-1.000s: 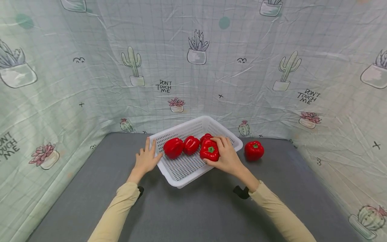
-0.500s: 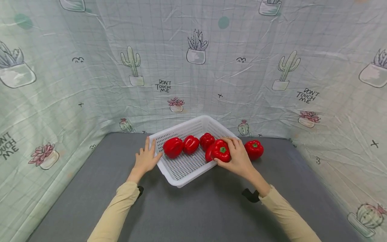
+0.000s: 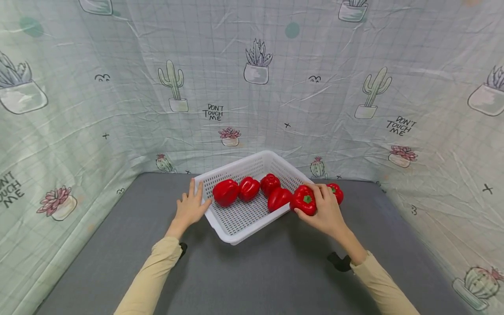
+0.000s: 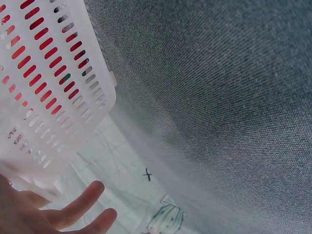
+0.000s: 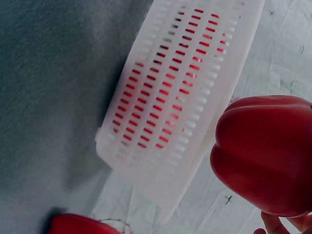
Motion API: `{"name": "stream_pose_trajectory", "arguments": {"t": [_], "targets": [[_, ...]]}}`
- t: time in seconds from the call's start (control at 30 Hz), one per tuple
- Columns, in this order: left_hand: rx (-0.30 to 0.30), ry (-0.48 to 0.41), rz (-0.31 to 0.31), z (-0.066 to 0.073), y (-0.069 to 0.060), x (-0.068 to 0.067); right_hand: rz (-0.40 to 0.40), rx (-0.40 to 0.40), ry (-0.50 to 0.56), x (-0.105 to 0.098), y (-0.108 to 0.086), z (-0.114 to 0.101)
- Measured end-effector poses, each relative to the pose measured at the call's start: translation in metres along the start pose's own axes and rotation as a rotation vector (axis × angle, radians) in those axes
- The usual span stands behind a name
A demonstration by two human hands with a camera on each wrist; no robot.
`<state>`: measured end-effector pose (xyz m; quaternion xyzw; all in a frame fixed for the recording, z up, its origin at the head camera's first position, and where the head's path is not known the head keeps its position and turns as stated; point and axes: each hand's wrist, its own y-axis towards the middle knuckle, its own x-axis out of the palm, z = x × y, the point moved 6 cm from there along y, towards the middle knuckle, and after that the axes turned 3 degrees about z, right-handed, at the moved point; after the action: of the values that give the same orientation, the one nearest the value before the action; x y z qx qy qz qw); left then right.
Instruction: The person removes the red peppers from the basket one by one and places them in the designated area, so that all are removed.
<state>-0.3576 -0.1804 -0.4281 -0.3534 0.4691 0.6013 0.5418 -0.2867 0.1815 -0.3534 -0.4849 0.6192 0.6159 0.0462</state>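
My right hand [image 3: 326, 212] grips a red bell pepper [image 3: 304, 200] with a green stem, up at the right rim of the white perforated basket [image 3: 252, 228]. In the right wrist view this bell pepper [image 5: 268, 153] is off the table, beside the basket's outer wall. Several more red bell peppers lie inside the basket, among them a large one [image 3: 225, 192] at the left and one [image 3: 279, 199] at the right. My left hand [image 3: 190, 207] rests on the basket's left rim with spread, straight fingers. Another red bell pepper [image 3: 336, 192] on the table is partly hidden behind my right hand.
The basket stands askew on a dark grey table [image 3: 244, 280]. Behind and at both sides hangs a pale curtain [image 3: 299, 100] printed with cacti. A black strap [image 3: 339, 262] sits by my right wrist.
My right hand has carried its bell pepper rightward from above the basket to its right rim, uncovering the bell peppers beneath. The left hand and basket stay where they were.
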Motion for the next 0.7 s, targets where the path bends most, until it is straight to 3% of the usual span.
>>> {"name": "stream_pose_trajectory", "arguments": {"t": [0.33,0.7], "targets": [[-0.004,-0.012,0.003,0.0,0.0,0.0,-0.047,0.153,-0.061,-0.003,-0.021,0.03],[-0.003,-0.023,0.001,0.0,0.0,0.002,-0.034,0.314,-0.132,-0.01,-0.051,0.071]]}}
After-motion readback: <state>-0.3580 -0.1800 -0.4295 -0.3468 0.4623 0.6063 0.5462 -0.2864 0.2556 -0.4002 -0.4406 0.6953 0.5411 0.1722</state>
